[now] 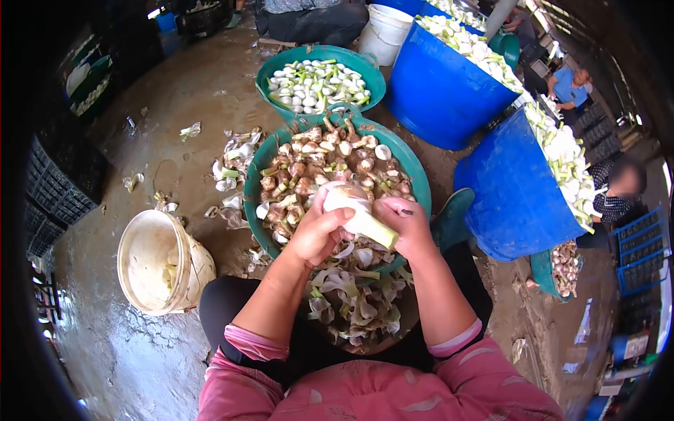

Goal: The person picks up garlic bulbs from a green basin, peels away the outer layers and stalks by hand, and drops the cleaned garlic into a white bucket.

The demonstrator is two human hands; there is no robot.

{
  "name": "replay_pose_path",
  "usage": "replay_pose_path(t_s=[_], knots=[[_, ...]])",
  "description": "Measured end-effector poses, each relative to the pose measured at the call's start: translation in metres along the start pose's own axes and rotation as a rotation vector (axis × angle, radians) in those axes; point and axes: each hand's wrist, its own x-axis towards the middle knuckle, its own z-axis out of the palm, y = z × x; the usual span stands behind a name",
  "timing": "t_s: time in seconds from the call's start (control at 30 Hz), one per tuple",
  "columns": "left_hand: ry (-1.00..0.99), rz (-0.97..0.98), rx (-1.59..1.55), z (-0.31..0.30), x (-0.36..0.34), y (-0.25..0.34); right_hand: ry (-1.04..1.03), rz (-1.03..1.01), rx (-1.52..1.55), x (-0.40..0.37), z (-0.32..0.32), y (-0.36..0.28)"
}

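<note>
My left hand (320,231) is closed around a large garlic bulb (361,216) whose outer skin is partly off. Its thick pale green stem points down to the right. My right hand (406,223) has its fingers curled against the bulb's right side, with a dark mark on the thumb's tip; the undersides of its fingers are hidden. Below both hands stands a wide green tub (415,168) with many unpeeled, brownish garlic bulbs (302,168). Loose garlic skins (354,302) lie in a heap between my knees.
Beyond my tub, a second green tub (379,83) holds peeled garlic. Two blue barrels (502,200) heaped with garlic stand right. A white bucket (200,270) is tipped at left. Dark crates (60,193) line the left side. Other people (569,88) sit at the back and right.
</note>
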Motion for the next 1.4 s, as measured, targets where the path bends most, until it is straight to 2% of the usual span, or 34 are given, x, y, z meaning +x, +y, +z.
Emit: replay_pose_path(t_s=[0.03, 0.1, 0.13, 0.17, 0.2, 0.23, 0.27, 0.3, 0.33, 0.37, 0.4, 0.43, 0.47, 0.53, 0.6, 0.67, 0.7, 0.8, 0.87, 0.93, 0.97, 1.0, 1.03, 1.07, 1.1, 1.13, 1.2, 1.23, 1.27, 1.33, 1.4], knots=[[0.052, 0.014, 0.086, 0.004, -0.001, 0.001, 0.0, -0.003, -0.005, 0.004, -0.003, 0.003], [0.07, 0.034, 0.145, -0.004, 0.0, -0.007, -0.174, 0.046, -0.03, 0.012, -0.009, 0.003], [0.077, 0.057, 0.21, -0.007, 0.003, -0.009, -0.312, 0.235, 0.394, 0.012, -0.01, -0.008], [0.114, 0.017, 0.305, -0.008, 0.002, -0.007, -0.261, 0.246, 0.398, 0.008, -0.012, -0.019], [0.101, -0.046, 0.416, -0.003, -0.001, 0.001, -0.301, 0.184, 0.349, 0.009, -0.016, -0.02], [0.07, -0.072, 0.397, -0.001, -0.001, 0.001, -0.361, -0.013, 0.112, 0.01, -0.019, -0.005], [0.077, -0.11, 0.331, 0.004, -0.001, -0.004, -0.404, -0.03, -0.157, 0.007, -0.02, -0.02], [0.021, -0.157, 0.46, -0.007, 0.002, -0.008, -0.425, -0.065, -0.362, 0.004, -0.024, -0.03], [0.057, -0.148, 0.503, 0.004, -0.004, -0.003, -0.306, -0.295, -0.417, 0.0, -0.025, -0.029], [0.012, -0.124, 0.424, -0.006, -0.001, -0.011, -0.251, -0.312, -0.412, -0.002, -0.024, -0.025], [-0.077, -0.155, 0.451, -0.011, -0.002, -0.009, -0.294, -0.271, -0.369, -0.007, -0.028, -0.028], [-0.053, -0.088, 0.397, -0.007, -0.003, -0.015, -0.249, -0.374, -0.322, -0.012, -0.029, -0.027], [-0.007, -0.065, 0.428, -0.018, -0.001, -0.021, -0.226, -0.351, -0.321, -0.02, -0.029, -0.027], [-0.039, -0.234, 0.44, -0.016, 0.0, -0.014, -0.264, -0.111, -0.408, -0.03, -0.035, -0.036], [0.0, -0.177, 0.537, -0.004, -0.003, -0.025, -0.158, -0.078, -0.422, -0.036, -0.029, -0.02], [-0.056, -0.287, 0.525, -0.019, -0.004, -0.025, -0.15, -0.375, -0.495, -0.039, -0.026, -0.006], [-0.038, -0.271, 0.522, -0.014, -0.007, -0.029, -0.104, -0.483, -0.44, -0.043, -0.028, -0.006], [-0.242, -0.223, 0.548, 0.011, -0.011, -0.023, -0.06, -0.55, -0.408, -0.05, -0.03, -0.004], [-0.235, -0.206, 0.603, 0.004, -0.009, -0.022, 0.007, -0.548, -0.382, -0.05, -0.021, 0.007], [-0.222, -0.185, 0.66, 0.011, -0.011, -0.021, 0.221, -0.357, -0.184, -0.046, -0.019, 0.013], [-0.253, -0.078, 0.593, 0.016, -0.013, -0.024, 0.207, -0.013, 0.008, -0.046, -0.02, 0.016], [-0.285, 0.029, 0.522, 0.021, -0.013, -0.025, 0.209, -0.012, 0.006, -0.042, -0.013, 0.024], [-0.216, -0.027, 0.461, 0.02, -0.011, -0.028, 0.283, 0.13, 0.45, -0.037, 0.0, 0.036], [-0.112, 0.008, 0.307, 0.02, -0.012, -0.034, 0.35, 0.275, 0.895, -0.034, 0.011, 0.049], [0.001, -0.055, 0.152, 0.01, -0.007, -0.036, 0.509, 0.313, 0.679, -0.031, 0.021, 0.042], [0.111, -0.118, -0.001, 0.0, -0.001, -0.036, 0.551, 0.407, 0.802, -0.03, 0.024, 0.032], [0.069, -0.137, -0.008, -0.008, 0.003, -0.037, 0.588, 0.33, 0.669, -0.025, 0.046, 0.039], [0.217, -0.145, -0.037, -0.004, 0.003, -0.035, 0.577, 0.086, 0.395, -0.035, 0.047, 0.019], [0.367, -0.149, -0.068, -0.003, 0.002, -0.034, 0.43, -0.081, 0.137, -0.054, 0.041, 0.001], [0.33, -0.142, -0.136, -0.038, -0.001, -0.04, 0.341, -0.542, -0.024, -0.058, 0.046, 0.003], [0.286, -0.127, -0.071, -0.047, -0.002, -0.04, 0.279, -0.551, 0.007, -0.06, 0.043, 0.001]])
